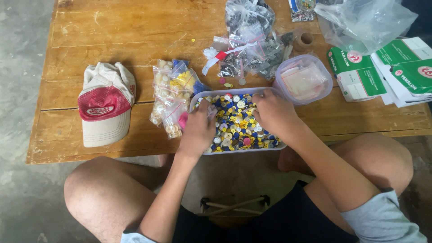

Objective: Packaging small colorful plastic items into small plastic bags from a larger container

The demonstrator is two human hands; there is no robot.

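Fingers of your left hand (198, 130) and right hand (272, 112) dig, curled, into the mixed buttons (238, 123); whether either pinches one, you cannot tell. Keep the tray (274, 146) steady at the table's (112, 36) near edge; bagged buttons (173, 96) lie just left.

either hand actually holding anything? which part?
Cannot tell. Both the left hand and right hand rest palm-down in the tray of buttons; fingertips are hidden.

Cap (106, 105), green boxes (382, 72), wooden table (112, 36)
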